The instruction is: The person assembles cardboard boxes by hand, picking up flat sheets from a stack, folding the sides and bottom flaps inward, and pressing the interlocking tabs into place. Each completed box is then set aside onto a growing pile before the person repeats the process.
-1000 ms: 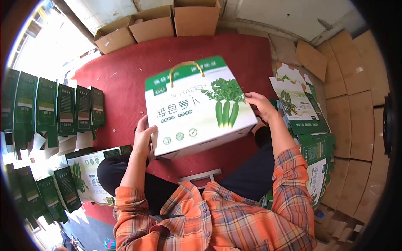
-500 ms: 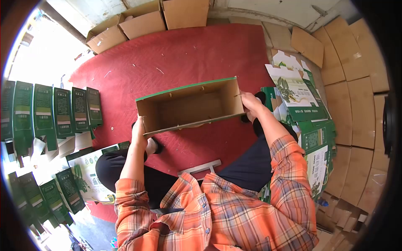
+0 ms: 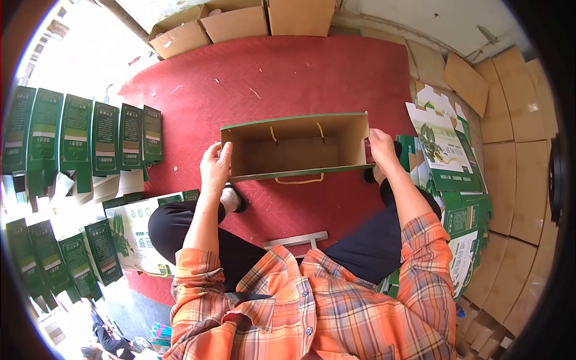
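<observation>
An open-topped cardboard box [image 3: 300,176] with green outer edges and a bare brown inside sits in front of me, its opening facing up. Yellow cord shows on both long sides, and a loop of it hangs outside the near wall as a handle. At the box's left end is my left hand [image 3: 215,168], thumb and fingers apart, the thumb against the corner. My right hand [image 3: 384,151] holds the right end wall, with some of its fingers hidden behind the edge.
Rows of green printed boxes [image 3: 75,138] stand at the left. Flat printed cartons [image 3: 447,144] lie in a pile at the right, near stacked brown cartons [image 3: 498,168]. Open brown boxes [image 3: 234,25] line the back of the red carpet [image 3: 288,72]. A pale metal bar [image 3: 294,240] lies between my legs.
The box has turned more level and its near-side cord handle now shows outside. My left hand's fingers have spread at the left end. The camera view has shifted a little.
</observation>
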### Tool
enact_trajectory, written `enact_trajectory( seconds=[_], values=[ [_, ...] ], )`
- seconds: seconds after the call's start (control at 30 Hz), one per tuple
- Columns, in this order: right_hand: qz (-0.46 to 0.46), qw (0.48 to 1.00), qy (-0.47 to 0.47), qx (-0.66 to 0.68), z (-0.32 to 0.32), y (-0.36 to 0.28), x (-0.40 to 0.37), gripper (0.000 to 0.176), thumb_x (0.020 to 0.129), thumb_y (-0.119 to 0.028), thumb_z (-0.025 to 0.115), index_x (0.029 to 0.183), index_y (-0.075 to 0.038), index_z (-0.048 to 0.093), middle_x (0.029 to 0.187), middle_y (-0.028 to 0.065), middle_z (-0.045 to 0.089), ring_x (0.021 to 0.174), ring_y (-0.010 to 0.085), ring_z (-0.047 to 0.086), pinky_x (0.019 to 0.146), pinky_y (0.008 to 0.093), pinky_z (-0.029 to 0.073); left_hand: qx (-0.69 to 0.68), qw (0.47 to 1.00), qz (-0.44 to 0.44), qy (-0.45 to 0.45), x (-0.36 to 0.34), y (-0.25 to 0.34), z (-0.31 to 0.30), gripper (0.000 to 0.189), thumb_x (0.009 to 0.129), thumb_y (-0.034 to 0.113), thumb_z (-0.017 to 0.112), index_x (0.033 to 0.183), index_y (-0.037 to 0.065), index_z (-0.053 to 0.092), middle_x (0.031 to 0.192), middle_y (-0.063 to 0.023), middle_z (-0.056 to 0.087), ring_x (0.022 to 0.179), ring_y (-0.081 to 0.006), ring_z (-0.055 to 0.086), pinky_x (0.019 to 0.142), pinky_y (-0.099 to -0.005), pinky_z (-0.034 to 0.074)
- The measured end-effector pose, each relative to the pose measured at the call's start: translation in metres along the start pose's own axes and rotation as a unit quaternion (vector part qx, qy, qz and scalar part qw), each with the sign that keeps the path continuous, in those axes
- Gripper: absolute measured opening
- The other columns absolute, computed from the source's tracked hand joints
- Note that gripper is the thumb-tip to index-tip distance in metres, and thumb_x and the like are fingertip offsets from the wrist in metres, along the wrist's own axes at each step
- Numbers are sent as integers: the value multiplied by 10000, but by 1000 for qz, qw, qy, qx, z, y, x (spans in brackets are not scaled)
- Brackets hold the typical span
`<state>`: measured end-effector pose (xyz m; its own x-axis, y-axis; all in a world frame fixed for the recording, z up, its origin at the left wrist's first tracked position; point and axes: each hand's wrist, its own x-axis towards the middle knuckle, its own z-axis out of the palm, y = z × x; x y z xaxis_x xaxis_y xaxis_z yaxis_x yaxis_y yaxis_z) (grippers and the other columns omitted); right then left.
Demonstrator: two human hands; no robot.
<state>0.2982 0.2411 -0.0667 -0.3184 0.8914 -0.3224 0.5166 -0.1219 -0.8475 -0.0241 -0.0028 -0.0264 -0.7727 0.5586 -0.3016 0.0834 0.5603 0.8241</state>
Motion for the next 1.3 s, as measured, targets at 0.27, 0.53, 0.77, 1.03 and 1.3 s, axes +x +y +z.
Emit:
enact_trajectory(
  seconds=[0.27, 0.53, 0.77, 1.03, 1.3],
  values=[
    [-98, 969, 69, -216, 3, -32, -3, 328, 865, -308, 600, 825, 17, 620, 763, 222, 639, 747, 374, 628, 694, 431, 469, 261, 956, 103, 85, 21, 14, 4, 338, 874, 368, 634, 907, 32, 625, 799, -188, 660, 801, -384, 644, 734, -460, 498],
    [-40, 951, 84, -296, 7, -48, 5, 500, 909, -484, 514, 869, -5, 653, 834, 256, 651, 853, 450, 617, 753, 503, 477, 345, 930, 83, 93, 45, 23, 13, 385, 912, 397, 524, 842, 65, 705, 839, -185, 682, 831, -378, 660, 757, -476, 514],
    [-28, 938, 82, -335, 14, -56, 20, 516, 952, -440, 427, 839, -12, 693, 866, 261, 663, 873, 445, 632, 776, 511, 495, 340, 934, 70, 86, 38, 24, 10, 402, 920, 369, 493, 818, 52, 718, 785, -200, 675, 800, -373, 665, 757, -466, 511],
    [-28, 925, 80, -371, 20, -52, 21, 483, 953, -460, 396, 1061, -86, 683, 938, 266, 661, 937, 451, 621, 835, 529, 484, 378, 914, 102, 107, 38, 21, 11, 418, 917, 373, 492, 781, 43, 709, 792, -193, 679, 793, -371, 667, 744, -469, 512],
    [-12, 922, 88, -378, 22, -66, 17, 465, 953, -392, 422, 983, -19, 698, 949, 259, 670, 928, 441, 639, 838, 508, 502, 259, 964, 21, 60, 52, 9, 10, 462, 918, 414, 488, 771, 34, 705, 754, -210, 669, 784, -392, 662, 740, -474, 509]
  ],
)
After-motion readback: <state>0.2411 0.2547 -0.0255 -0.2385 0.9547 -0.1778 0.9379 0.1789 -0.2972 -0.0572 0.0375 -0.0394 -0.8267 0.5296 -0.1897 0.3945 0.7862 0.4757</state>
